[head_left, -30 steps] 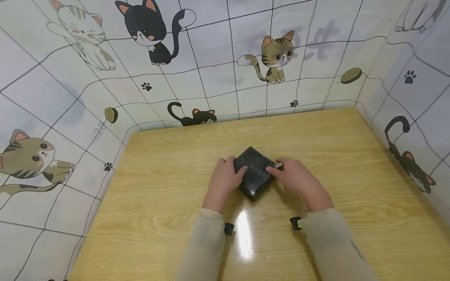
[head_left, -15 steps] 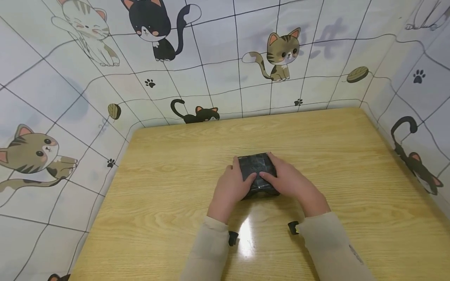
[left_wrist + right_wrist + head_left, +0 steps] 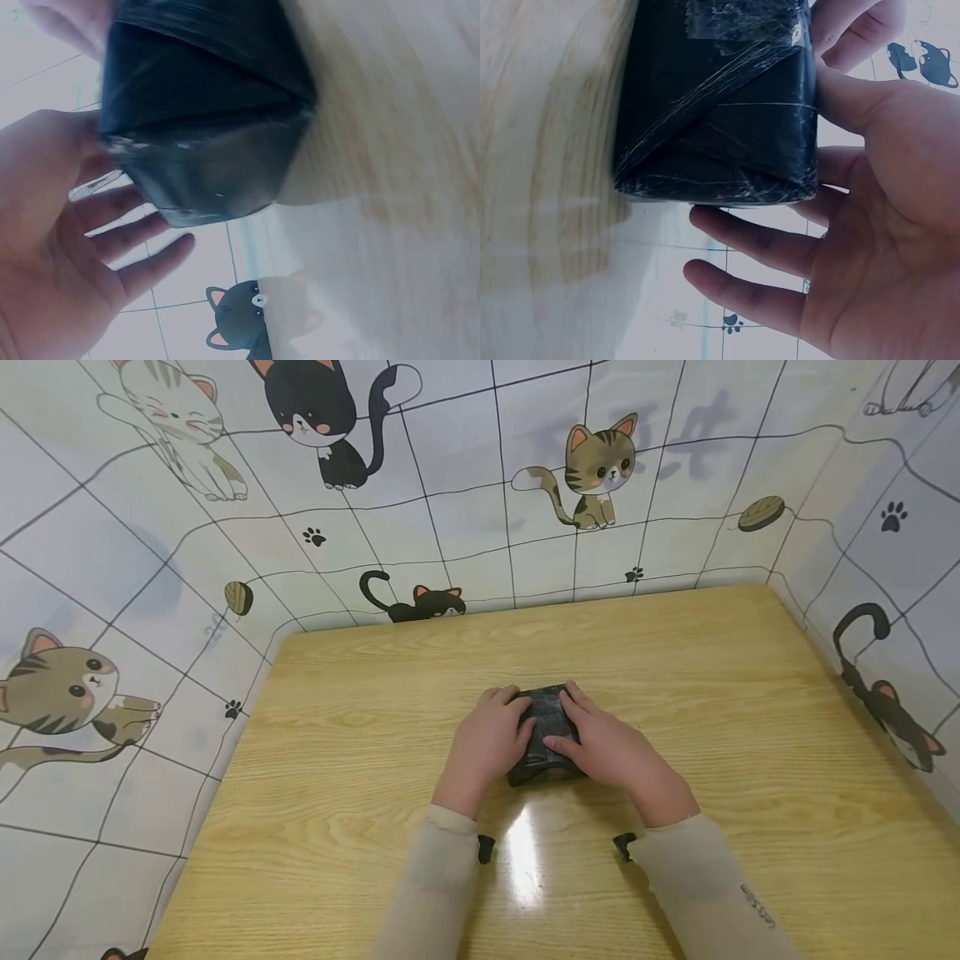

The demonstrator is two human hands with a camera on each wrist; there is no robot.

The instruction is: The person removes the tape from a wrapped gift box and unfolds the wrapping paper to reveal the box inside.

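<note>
A black, boxy package (image 3: pixel 549 714), wrapped in shiny plastic with clear tape, lies on the wooden table between the two hands. My left hand (image 3: pixel 486 745) holds its left side, thumb on the top face. On the opposite side my right hand (image 3: pixel 611 750) grips it, thumb also on top and fingertips at the far right corner. Folded wrapping shows on the package (image 3: pixel 210 127) in the left wrist view, with the left hand's lower fingers spread beyond it. In the right wrist view, a taped seam crosses the package (image 3: pixel 720 127), and two fingers extend past its end.
The pale wooden table (image 3: pixel 360 718) reaches to a back wall (image 3: pixel 465 527) and side walls covered in a cat-print grid sheet. Small black devices (image 3: pixel 486 849) sit at both sleeve cuffs. A glare patch lies in front of the package.
The package has turned from a diagonal pose to nearly square with the table. Both hands have shifted their hold, the left hand's fingers now lying further over the top.
</note>
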